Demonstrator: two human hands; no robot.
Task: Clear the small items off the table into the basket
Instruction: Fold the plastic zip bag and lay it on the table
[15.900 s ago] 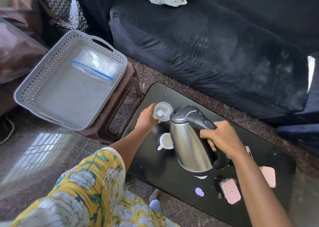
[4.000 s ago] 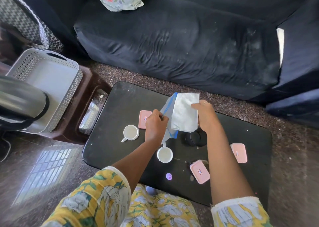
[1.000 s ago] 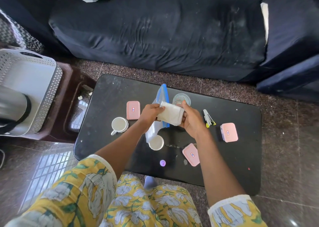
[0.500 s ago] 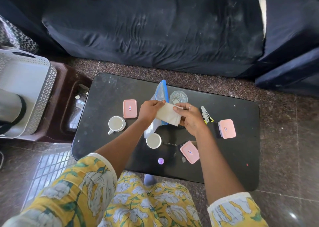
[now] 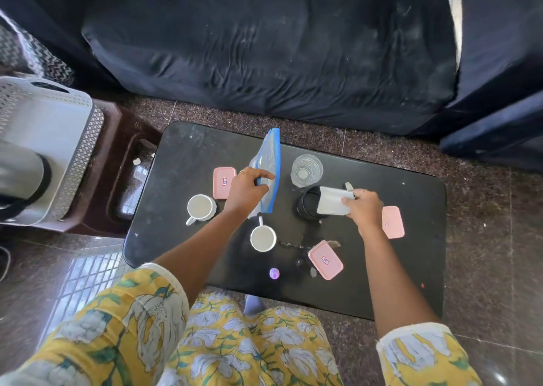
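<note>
My left hand [image 5: 248, 190] grips a clear zip bag with a blue edge [image 5: 269, 168], held upright over the black table [image 5: 182, 162]. My right hand [image 5: 363, 209] pinches a folded white cloth [image 5: 333, 200] above the black kettle base [image 5: 307, 208]. On the table lie three pink lidded boxes [image 5: 224, 182] [image 5: 325, 260] [image 5: 393, 221], two white mugs [image 5: 201, 208] [image 5: 263, 238], a clear glass [image 5: 306, 170] and a small purple cap [image 5: 274, 273]. The grey basket [image 5: 88, 139] stands on a brown stool at the left, with the steel kettle [image 5: 20, 177] inside it.
A dark sofa [image 5: 279, 54] runs along the far side of the table. The brown stool [image 5: 129, 162] touches the table's left end. A small clip-like item [image 5: 349, 185] peeks out behind the cloth. My yellow floral lap fills the near edge.
My hands have parted: the right one pulled the white cloth away to the right over the kettle base, while the left one keeps the zip bag upright.
</note>
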